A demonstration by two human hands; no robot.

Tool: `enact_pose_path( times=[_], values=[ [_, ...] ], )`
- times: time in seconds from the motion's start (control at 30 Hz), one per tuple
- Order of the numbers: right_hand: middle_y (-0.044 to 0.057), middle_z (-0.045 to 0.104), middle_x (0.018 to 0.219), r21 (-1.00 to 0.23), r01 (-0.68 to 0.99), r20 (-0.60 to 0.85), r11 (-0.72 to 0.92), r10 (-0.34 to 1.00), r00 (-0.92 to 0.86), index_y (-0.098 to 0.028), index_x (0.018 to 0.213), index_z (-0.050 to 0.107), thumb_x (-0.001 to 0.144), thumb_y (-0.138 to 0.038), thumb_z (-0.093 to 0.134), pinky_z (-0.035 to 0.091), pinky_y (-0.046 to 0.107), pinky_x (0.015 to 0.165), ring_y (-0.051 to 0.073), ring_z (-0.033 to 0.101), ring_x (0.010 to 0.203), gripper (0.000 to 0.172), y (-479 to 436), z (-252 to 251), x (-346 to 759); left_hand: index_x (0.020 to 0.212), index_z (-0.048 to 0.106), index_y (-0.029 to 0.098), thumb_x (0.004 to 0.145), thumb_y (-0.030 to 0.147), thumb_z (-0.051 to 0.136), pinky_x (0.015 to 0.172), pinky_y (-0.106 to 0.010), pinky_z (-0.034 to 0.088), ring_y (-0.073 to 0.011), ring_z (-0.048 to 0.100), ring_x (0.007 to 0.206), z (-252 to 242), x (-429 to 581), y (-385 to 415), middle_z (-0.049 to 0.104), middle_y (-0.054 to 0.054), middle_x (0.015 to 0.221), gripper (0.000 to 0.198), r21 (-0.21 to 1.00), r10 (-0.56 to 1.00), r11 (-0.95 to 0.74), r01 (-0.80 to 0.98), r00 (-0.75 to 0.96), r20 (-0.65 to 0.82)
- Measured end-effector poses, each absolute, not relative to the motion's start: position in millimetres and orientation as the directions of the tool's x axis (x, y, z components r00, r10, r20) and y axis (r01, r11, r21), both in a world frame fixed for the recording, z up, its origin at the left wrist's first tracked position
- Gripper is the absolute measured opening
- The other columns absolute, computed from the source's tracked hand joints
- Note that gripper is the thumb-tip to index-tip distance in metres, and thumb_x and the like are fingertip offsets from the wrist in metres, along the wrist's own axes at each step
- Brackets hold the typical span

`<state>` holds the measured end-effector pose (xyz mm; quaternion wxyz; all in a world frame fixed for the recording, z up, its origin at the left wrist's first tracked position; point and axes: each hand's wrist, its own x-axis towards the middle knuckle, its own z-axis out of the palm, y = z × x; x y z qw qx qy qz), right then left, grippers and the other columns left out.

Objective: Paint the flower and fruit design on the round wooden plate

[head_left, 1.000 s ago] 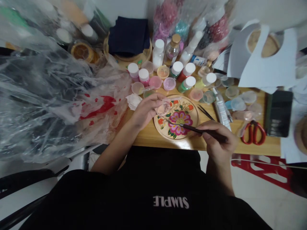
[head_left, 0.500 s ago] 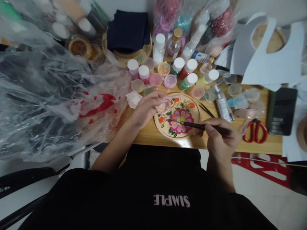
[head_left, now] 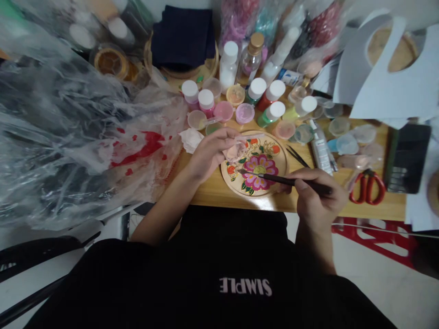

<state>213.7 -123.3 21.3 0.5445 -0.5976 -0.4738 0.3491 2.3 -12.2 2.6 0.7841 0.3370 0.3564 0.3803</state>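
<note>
My left hand (head_left: 210,156) is closed on a small clear plastic cup (head_left: 235,151) with pale pink contents, held above the upper left of a round wooden plaque (head_left: 284,163). A large pink and magenta flower (head_left: 259,183) with gold outlines, green leaves and small orange flowers decorates the plaque. My right hand (head_left: 317,194) grips a dark-handled paintbrush (head_left: 285,180), its fingers wrapped round the handle. The brush points left, and its tip hangs over the plaque just below the cup. Whether the tip touches the surface I cannot tell.
Several white-capped paint bottles (head_left: 270,113) and small cups (head_left: 244,113) stand behind the plaque. To its right lie black tweezers (head_left: 297,156), a white tube (head_left: 321,153), red-handled scissors (head_left: 368,187) and a dark phone (head_left: 406,157). Crumpled clear plastic (head_left: 78,151) covers the left side.
The view has shifted slightly. Both hands keep nearly the same pose, with the cup and the brush still held over the plaque.
</note>
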Motion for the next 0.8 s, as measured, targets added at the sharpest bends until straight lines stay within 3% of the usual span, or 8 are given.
enact_pose_path(
  times=[0.27, 0.6, 0.8],
  values=[
    [-0.001, 0.074, 0.073, -0.974, 0.217, 0.134, 0.062, 0.933, 0.334, -0.026, 0.086, 0.079, 0.086, -0.020, 0.072, 0.052, 0.030, 0.050, 0.015, 0.066, 0.056, 0.009, -122.6, 19.1, 214.0, 0.078, 0.070, 0.018, 0.067, 0.037, 0.082, 0.070, -0.028, 0.049, -0.0142, 0.062, 0.072, 4.9, 4.0, -11.4, 0.068, 0.000, 0.075, 0.025, 0.779, 0.835, 0.501, -0.377, 0.447, -0.321],
    [-0.001, 0.072, 0.074, -0.973, 0.225, 0.126, 0.055, 0.940, 0.316, -0.029, 0.087, 0.078, 0.088, -0.026, 0.071, 0.052, 0.033, 0.051, 0.016, 0.066, 0.056, 0.008, -124.4, 19.7, 214.5, 0.081, 0.066, 0.017, 0.074, 0.035, 0.078, 0.074, -0.029, 0.048, -0.0146, 0.062, 0.076, 5.3, 2.9, -11.5, 0.067, -0.002, 0.079, 0.023, 0.784, 0.825, 0.512, -0.351, 0.456, -0.334],
    [0.000, 0.073, 0.074, -0.979, 0.202, 0.099, 0.034, 0.942, 0.321, -0.027, 0.086, 0.078, 0.086, -0.024, 0.072, 0.052, 0.033, 0.051, 0.017, 0.067, 0.058, 0.007, -123.7, 18.4, 214.4, 0.080, 0.068, 0.018, 0.072, 0.037, 0.079, 0.071, -0.028, 0.048, -0.0135, 0.061, 0.072, 3.9, 2.9, -11.6, 0.068, -0.001, 0.078, 0.024, 0.786, 0.829, 0.503, -0.360, 0.460, -0.319]
  ],
)
